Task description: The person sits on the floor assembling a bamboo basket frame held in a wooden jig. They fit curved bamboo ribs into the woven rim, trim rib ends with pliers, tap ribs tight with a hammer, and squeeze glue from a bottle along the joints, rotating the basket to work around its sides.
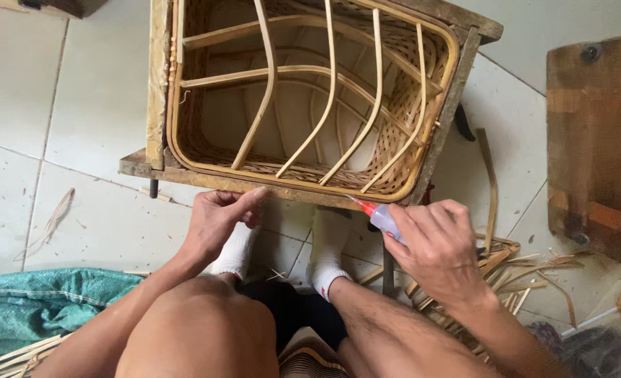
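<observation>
The basket [303, 98] is woven bamboo strip, matt, with smooth pale split-bamboo ribs. Its frame [158, 84] is rough, worn, unfinished wood. The glue bottle [382, 219] in the right hand [436, 252] is translucent plastic with a glossy red nozzle. The floor tiles [93, 91] are smooth, pale and slightly glossy. The sack [37, 304] is green woven plastic cloth. The socks [328, 248] are white knitted fabric.

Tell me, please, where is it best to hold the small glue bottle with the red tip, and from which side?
Probably around the soft clear body of the glue bottle, from behind its base, as the right hand does. The red nozzle points toward the basket rim, so it must stay free.
</observation>
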{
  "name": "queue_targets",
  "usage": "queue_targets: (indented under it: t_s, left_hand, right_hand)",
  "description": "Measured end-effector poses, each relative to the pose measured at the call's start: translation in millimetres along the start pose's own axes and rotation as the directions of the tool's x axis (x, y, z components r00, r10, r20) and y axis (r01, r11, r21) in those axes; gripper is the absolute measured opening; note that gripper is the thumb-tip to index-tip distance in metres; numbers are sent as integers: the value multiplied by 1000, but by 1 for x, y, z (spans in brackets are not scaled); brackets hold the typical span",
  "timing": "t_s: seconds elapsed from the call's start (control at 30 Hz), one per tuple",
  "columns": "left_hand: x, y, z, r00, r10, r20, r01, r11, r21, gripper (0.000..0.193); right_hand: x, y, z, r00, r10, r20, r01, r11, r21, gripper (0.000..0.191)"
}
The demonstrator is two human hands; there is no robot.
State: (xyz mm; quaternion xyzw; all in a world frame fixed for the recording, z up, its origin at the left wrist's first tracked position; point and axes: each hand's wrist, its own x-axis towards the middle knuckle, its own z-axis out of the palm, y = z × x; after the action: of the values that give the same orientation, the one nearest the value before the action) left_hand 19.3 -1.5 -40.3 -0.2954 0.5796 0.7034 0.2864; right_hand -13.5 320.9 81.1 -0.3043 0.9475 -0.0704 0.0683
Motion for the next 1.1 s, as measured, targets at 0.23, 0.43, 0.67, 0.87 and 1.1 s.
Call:
queue_targets:
  t_s: [0.23,0.43,0.67,0.87,1.1]
  left_hand:
    - [5,-2,-3,998,-31,-55,34,998,53,36]
    - [6,0,-5,999,3,-33,-2,1000,11,34]
    - [8,1,-6,999,-17,-45,20,998,64,38]
    - [9,-1,-11,999,-43,2,43,998,-35,30]
    - [12,-9,-25,999,-7,-35,-2,968,-251,31]
  right_hand:
    - [28,-20,-1,997,-16,-70,22,995,95,43]
    - [53,-29,10,994,-96,-43,100,990,100,46]
    - [56,-27,9,991,-132,20,130,988,78,46]
    - [66,-32,10,993,-117,-4,117,984,135,45]
    - [100,-53,20,979,-202,-8,201,971,127,46]
